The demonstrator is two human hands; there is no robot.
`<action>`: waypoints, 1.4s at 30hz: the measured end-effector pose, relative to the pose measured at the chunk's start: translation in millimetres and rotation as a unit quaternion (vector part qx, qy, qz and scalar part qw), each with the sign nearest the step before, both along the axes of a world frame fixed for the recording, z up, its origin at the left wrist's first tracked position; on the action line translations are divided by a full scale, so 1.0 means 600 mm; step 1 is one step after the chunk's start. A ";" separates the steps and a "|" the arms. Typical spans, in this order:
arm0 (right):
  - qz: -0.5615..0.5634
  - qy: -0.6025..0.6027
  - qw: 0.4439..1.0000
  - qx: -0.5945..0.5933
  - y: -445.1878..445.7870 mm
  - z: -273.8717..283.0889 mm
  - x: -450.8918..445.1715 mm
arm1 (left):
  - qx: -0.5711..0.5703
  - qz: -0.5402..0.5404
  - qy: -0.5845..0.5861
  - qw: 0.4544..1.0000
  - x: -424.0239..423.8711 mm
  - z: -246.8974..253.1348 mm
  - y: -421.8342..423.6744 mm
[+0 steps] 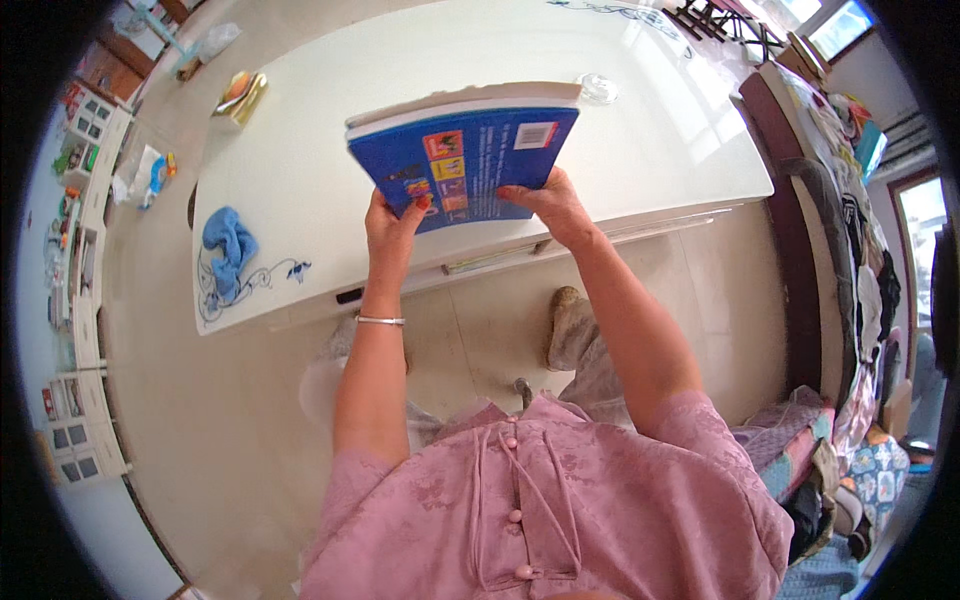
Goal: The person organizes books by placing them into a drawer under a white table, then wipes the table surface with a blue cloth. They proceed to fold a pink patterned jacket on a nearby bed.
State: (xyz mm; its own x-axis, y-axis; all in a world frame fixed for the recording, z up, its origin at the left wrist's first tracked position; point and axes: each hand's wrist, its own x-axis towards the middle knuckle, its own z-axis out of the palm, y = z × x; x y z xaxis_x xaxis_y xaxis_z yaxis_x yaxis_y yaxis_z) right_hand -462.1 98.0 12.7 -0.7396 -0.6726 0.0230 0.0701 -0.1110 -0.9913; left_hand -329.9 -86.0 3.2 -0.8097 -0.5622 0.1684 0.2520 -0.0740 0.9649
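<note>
A thick book with a blue cover (pixel 480 150) is held up over the near part of a white table (pixel 315 172), tilted, with its printed cover facing me and its page edges at the top. My left hand (pixel 397 221) grips its lower left edge, thumb on the cover. My right hand (pixel 551 206) grips the lower right edge, its thumb also on the cover. The fingers behind the book are hidden. A silver bangle sits on my left wrist.
A blue cloth (pixel 227 247) lies at the table's left corner. A box of tissues (pixel 241 97) stands at the far left, and a clear glass dish (pixel 598 88) behind the book. A sofa piled with clothes (pixel 862 262) is at the right; white cabinets (pixel 90 300) line the left wall.
</note>
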 end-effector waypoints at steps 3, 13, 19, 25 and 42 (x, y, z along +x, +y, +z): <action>-0.003 0.006 1.000 0.016 0.003 0.001 0.001 | -0.004 -0.006 -0.001 1.000 -0.009 -0.017 -0.003; -0.012 -0.013 1.000 -0.015 -0.003 -0.010 0.002 | 0.000 -0.013 0.015 1.000 -0.019 -0.028 -0.006; -0.015 -0.021 1.000 0.006 -0.007 -0.038 0.004 | -0.039 -0.036 -0.059 0.997 -0.016 -0.041 -0.021; -0.032 -0.028 0.999 0.004 -0.005 -0.034 0.019 | -0.021 -0.054 -0.061 0.996 -0.008 -0.032 -0.020; 0.253 -0.144 0.953 0.090 0.073 0.043 0.258 | 0.241 0.195 -0.131 0.942 0.367 0.006 0.206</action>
State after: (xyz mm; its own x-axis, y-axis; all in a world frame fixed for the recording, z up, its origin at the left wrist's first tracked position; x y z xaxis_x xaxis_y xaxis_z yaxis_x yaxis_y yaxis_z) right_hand -307.0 141.8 38.6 -0.2785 -0.9183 -0.2814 0.3407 0.1794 -0.9229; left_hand -109.4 37.5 6.7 -0.5035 -0.7854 -0.3600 0.1079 -0.4706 0.8757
